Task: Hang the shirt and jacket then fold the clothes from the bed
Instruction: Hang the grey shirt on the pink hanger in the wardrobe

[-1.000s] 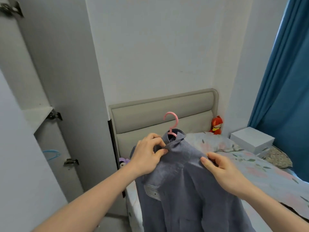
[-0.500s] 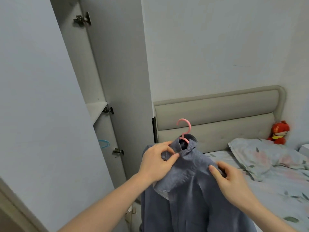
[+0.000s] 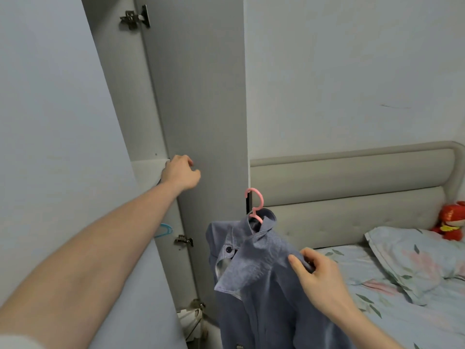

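A blue-grey shirt point(image 3: 261, 285) hangs on a pink hanger point(image 3: 257, 205), whose hook sticks up out of the collar. My right hand point(image 3: 320, 275) pinches the shirt's shoulder over the hanger and holds it up beside the bed. My left hand point(image 3: 180, 172) is stretched out to the edge of the open grey wardrobe door point(image 3: 201, 122), fingers curled round that edge at shelf height. The jacket is out of view.
A light blue hanger point(image 3: 163, 230) shows inside the wardrobe, behind the door's edge. On the right are the bed point(image 3: 377, 311) with a floral pillow point(image 3: 422, 260), a padded headboard point(image 3: 352, 197) and a red plush toy point(image 3: 451, 220). A white object point(image 3: 191, 321) sits on the floor by the door.
My left hand has let go of the shirt collar and reached up left to the wardrobe door's edge. The view has swung left. My right hand alone holds the shirt.
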Available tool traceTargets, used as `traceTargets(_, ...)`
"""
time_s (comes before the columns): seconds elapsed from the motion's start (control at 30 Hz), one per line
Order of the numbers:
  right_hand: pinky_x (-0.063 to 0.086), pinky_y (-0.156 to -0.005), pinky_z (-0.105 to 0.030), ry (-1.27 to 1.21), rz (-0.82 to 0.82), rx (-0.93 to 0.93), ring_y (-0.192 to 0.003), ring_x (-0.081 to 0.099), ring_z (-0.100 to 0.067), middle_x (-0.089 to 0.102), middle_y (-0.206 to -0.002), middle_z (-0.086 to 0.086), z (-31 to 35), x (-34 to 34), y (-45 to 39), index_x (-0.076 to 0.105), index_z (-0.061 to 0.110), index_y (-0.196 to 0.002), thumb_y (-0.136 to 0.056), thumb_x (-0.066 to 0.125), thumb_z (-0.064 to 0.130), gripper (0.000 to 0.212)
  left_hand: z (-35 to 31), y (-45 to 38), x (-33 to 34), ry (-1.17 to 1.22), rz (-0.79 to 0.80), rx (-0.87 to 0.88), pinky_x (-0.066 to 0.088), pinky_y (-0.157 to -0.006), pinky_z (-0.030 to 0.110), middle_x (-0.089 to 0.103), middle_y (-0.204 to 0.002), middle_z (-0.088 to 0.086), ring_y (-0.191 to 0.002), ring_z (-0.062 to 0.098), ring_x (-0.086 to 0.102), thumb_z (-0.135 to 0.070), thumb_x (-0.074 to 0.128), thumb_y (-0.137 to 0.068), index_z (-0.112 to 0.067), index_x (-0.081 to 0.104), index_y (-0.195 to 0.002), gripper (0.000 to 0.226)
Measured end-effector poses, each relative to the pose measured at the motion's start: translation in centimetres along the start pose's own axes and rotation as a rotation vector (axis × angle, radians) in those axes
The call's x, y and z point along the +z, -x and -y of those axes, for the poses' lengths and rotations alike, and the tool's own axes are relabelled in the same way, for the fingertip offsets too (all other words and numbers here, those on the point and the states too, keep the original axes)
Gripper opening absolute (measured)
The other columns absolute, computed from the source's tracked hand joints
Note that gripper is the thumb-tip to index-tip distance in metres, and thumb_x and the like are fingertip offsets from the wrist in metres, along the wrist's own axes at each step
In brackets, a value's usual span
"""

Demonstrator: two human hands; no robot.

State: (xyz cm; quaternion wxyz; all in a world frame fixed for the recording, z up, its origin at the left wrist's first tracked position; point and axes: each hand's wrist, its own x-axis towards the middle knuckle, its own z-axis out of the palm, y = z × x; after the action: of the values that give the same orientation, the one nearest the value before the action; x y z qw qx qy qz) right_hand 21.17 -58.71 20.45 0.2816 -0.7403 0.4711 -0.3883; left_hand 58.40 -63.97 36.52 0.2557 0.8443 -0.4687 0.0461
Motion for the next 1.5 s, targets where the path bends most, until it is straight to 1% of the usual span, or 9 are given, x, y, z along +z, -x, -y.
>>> traceTargets(0.1, 0.030, -0.054, -0.035, 0.027, 0.007, 0.036, -0.054, 0.032, -0.011, 0.033, -0.055, 0.006, 0.2, 2.7, -2.4, 0.040, 0.012, -0.068, -0.095, 0.068, 0.037, 0.047, 2.7, -3.5, 0.9, -0.161, 0.090, -0.093, 0.044, -0.106, 0.043, 0.050, -0.142, 0.014, -0.132, 0.037, 0.047, -0.031, 0.059, -0.090, -0.014, 0.059, -0.133, 0.046)
traceTargets(0.3, 0.025, -0.055, -0.035, 0.014, 0.018, 0.094, -0.055, 0.024, -0.011, 0.025, -0.056, 0.007, 0.9, 6.5, -5.8, 0.029, 0.016, -0.067, -0.096, 0.068, 0.032, 0.051, 6.8, -7.0, 4.3, -0.225, 0.201, -0.320, 0.037, -0.109, 0.047, 0.044, -0.148, 0.012, -0.137, 0.036, 0.041, -0.039, 0.054, -0.091, -0.015, 0.041, -0.146, 0.062)
traceTargets(0.43, 0.022, -0.054, -0.032, -0.001, 0.040, 0.094, -0.056, 0.021, -0.010, 0.023, -0.057, 0.008, 1.4, 8.0, -8.1, 0.027, 0.017, -0.068, -0.098, 0.067, 0.030, 0.052, 7.9, -8.8, 5.5, -0.296, 0.263, -0.403, 0.033, -0.107, 0.046, 0.048, -0.141, 0.010, -0.133, 0.034, 0.041, -0.038, 0.052, -0.088, -0.016, 0.045, -0.143, 0.059)
traceTargets(0.77, 0.034, -0.056, -0.039, 0.031, 0.091, 0.089, -0.057, 0.027, -0.017, 0.035, -0.052, 0.007, -0.7, 16.2, -15.6, 0.034, 0.015, -0.066, -0.097, 0.065, 0.035, 0.049, 9.4, -10.9, 8.4, -0.285, 0.062, -0.369, 0.026, -0.111, 0.050, 0.053, -0.139, 0.006, -0.132, 0.029, 0.043, -0.042, 0.052, -0.087, -0.017, 0.052, -0.138, 0.057)
traceTargets(0.97, 0.035, -0.055, -0.037, 0.040, 0.180, 0.106, -0.054, 0.035, -0.021, 0.036, -0.052, 0.002, -2.6, 22.3, -20.4, 0.034, 0.015, -0.066, -0.098, 0.064, 0.035, 0.048, 9.7, -12.6, 8.5, -0.217, -0.051, -0.369, 0.037, -0.108, 0.044, 0.058, -0.135, 0.008, -0.127, 0.031, 0.052, -0.041, 0.047, -0.091, -0.015, 0.060, -0.129, 0.047)
traceTargets(1.07, 0.037, -0.056, -0.038, 0.046, 0.241, 0.070, -0.054, 0.038, -0.022, 0.040, -0.051, 0.001, -2.9, 25.1, -23.2, 0.035, 0.015, -0.065, -0.098, 0.064, 0.035, 0.048, 9.8, -13.6, 8.6, -0.244, -0.070, -0.344, 0.043, -0.102, 0.042, 0.058, -0.132, 0.008, -0.123, 0.032, 0.055, -0.037, 0.047, -0.092, -0.015, 0.063, -0.128, 0.044)
traceTargets(1.23, 0.036, -0.056, -0.037, 0.041, 0.370, 0.025, -0.057, 0.049, -0.019, 0.052, -0.055, 0.001, -2.9, 29.2, -27.3, 0.042, 0.015, -0.067, -0.098, 0.062, 0.038, 0.044, 10.2, -16.0, 8.1, -0.110, -0.117, -0.431, 0.049, -0.096, 0.037, 0.061, -0.136, 0.006, -0.122, 0.036, 0.059, -0.024, 0.052, -0.092, -0.021, 0.069, -0.127, 0.038)
traceTargets(1.37, 0.037, -0.059, -0.036, 0.019, 0.433, -0.007, -0.062, 0.052, -0.024, 0.055, -0.057, 0.001, -2.9, 32.2, -30.0, 0.047, 0.011, -0.070, -0.097, 0.062, 0.040, 0.042, 11.5, -16.9, 8.8, -0.063, -0.097, -0.424, 0.045, -0.102, 0.036, 0.057, -0.143, 0.004, -0.127, 0.034, 0.056, -0.017, 0.050, -0.094, -0.025, 0.062, -0.135, 0.043)
traceTargets(1.5, 0.043, -0.062, -0.037, -0.032, 0.470, -0.048, -0.067, 0.054, -0.028, 0.055, -0.057, 0.001, -2.0, 34.9, -31.5, 0.047, 0.011, -0.069, -0.096, 0.062, 0.039, 0.041, 13.0, -17.3, 8.2, 0.017, -0.090, -0.437, 0.046, -0.106, 0.032, 0.065, -0.137, 0.000, -0.128, 0.029, 0.057, -0.013, 0.050, -0.094, -0.028, 0.070, -0.124, 0.039)
